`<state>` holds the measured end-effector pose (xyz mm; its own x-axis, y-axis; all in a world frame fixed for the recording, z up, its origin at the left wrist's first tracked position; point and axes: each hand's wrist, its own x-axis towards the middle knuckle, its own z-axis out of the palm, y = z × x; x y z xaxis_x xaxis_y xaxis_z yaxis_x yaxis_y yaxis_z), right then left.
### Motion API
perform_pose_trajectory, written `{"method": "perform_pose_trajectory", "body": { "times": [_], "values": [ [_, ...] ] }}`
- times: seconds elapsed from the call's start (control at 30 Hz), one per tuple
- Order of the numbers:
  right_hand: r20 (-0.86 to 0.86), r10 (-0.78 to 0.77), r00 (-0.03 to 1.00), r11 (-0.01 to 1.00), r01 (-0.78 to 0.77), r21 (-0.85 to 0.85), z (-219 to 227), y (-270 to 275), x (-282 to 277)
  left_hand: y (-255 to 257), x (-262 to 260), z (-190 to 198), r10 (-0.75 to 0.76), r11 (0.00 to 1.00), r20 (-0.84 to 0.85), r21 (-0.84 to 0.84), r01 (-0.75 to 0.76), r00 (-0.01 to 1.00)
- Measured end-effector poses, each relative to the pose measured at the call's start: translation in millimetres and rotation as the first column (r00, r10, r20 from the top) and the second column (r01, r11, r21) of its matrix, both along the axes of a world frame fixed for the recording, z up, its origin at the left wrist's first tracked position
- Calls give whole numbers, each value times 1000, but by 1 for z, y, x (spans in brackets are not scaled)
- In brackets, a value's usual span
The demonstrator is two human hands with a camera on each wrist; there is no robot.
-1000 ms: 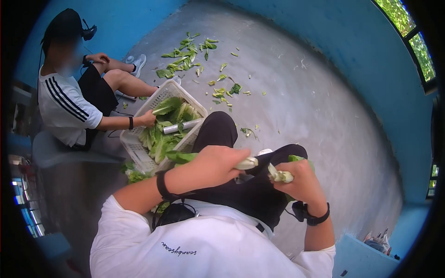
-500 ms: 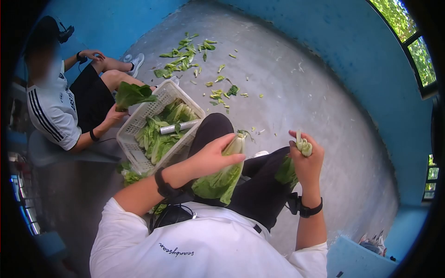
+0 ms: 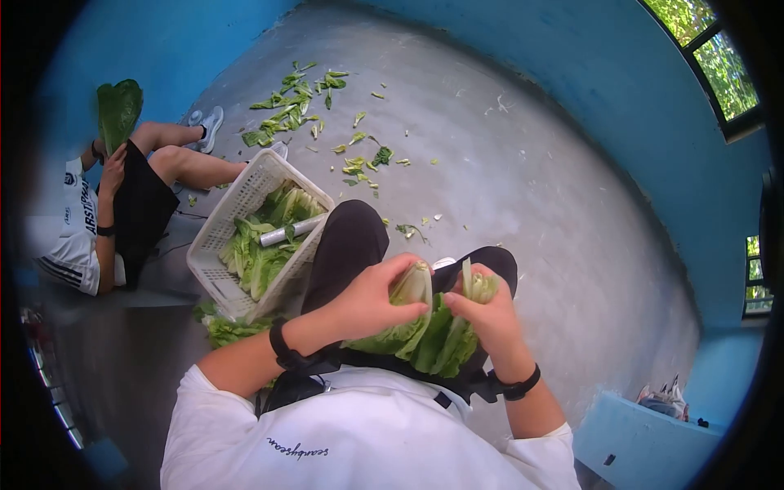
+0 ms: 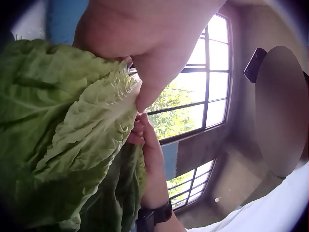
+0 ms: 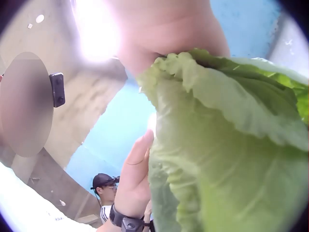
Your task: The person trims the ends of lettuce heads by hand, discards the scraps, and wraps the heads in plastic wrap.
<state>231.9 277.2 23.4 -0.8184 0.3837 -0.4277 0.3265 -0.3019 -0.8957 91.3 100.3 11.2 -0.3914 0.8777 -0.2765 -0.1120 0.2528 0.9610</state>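
Note:
In the head view my left hand (image 3: 377,296) grips a head of leafy greens (image 3: 414,286) near its pale base, leaves hanging down over my lap. Close beside it, my right hand (image 3: 488,314) holds a second bunch of greens (image 3: 449,347) by its pale stalks, thumb across them. The left wrist view has broad green leaves (image 4: 72,130) hanging below my left hand (image 4: 140,34). Ruffled light leaves (image 5: 217,145) fill much of the right wrist view, under my right hand (image 5: 169,29). Most fingertips are hidden behind the greens.
A white plastic basket (image 3: 220,211) with greens and a shiny roll (image 3: 292,230) stands left of my knee. More greens (image 3: 233,329) lie beside it. Leaves and scraps (image 3: 286,110) are scattered on the floor. A seated person (image 3: 139,188) at the left holds up a large leaf (image 3: 119,114).
My hands have come together, the right one moving left and down with its bunch. The seated person has raised a leaf away from the basket. The whole head view has shifted slightly.

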Motion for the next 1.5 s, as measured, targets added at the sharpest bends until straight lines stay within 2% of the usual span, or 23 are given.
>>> {"method": "perform_pose_trajectory", "body": {
  "times": [0.07, 0.2, 0.3, 0.4, 0.47, 0.6, 0.7, 0.8, 0.9, 1.07, 1.17, 1.27, 1.37, 1.47, 1.5],
  "values": [
    [8, 37, 999, 991, -38, 131, 0, -5, -1, 4, 3, 5, -7, 1000, 4, -18, 7, 1000],
    [15, -16, 1000, 997, 15, 80, 0, -12, 3, 9, 5, 10, -18, 994, -80, -107, 10, 997],
    [-69, -28, 997, 992, 36, 118, 0, -16, 5, 8, 9, 9, -25, 996, -100, -84, 16, 995],
    [-128, 40, 991, 964, -5, 266, -8, -17, 5, 10, 9, 9, -37, 997, -160, -71, 26, 986],
    [-87, 18, 996, 974, 2, 226, -5, -19, 7, 11, 8, 16, -27, 996, -233, -87, 7, 972],
    [95, 68, 993, 970, -88, 227, 6, -18, 7, 8, 6, 19, -66, 995, -446, -99, 25, 893],
    [58, 82, 995, 972, -93, 216, 13, -16, 5, 7, 4, 18, -84, 996, -528, -75, 51, 845],
    [39, 121, 992, 947, -127, 294, 13, -13, 6, 4, 1, 21, -112, 993, -592, -48, 105, 798],
    [19, 165, 986, 941, -163, 297, 17, -11, 8, -1, -3, 30, -129, 989, -635, -22, 149, 762],
    [6, 158, 987, 920, -150, 362, 15, -12, 7, -1, -5, 38, -114, 986, -710, 8, 169, 695],
    [-35, 180, 983, 886, -147, 439, 14, -13, 7, -2, -5, 47, -136, 985, -756, -33, 170, 640],
    [-29, 214, 976, 860, -174, 480, 14, -12, 8, -5, -8, 47, -150, 980, -834, -53, 193, 532],
    [11, 237, 971, 830, -208, 518, 17, -9, 10, -9, -8, 50, -181, 976, -832, -87, 199, 525],
    [49, 224, 973, 845, -219, 487, 24, 1, 15, -18, -17, 51, -81, 997, -815, -68, 45, 574],
    [60, 216, 975, 859, -219, 462, 27, 5, 17, -21, -21, 52, -50, 999, -770, -39, 32, 636]
  ]
}}
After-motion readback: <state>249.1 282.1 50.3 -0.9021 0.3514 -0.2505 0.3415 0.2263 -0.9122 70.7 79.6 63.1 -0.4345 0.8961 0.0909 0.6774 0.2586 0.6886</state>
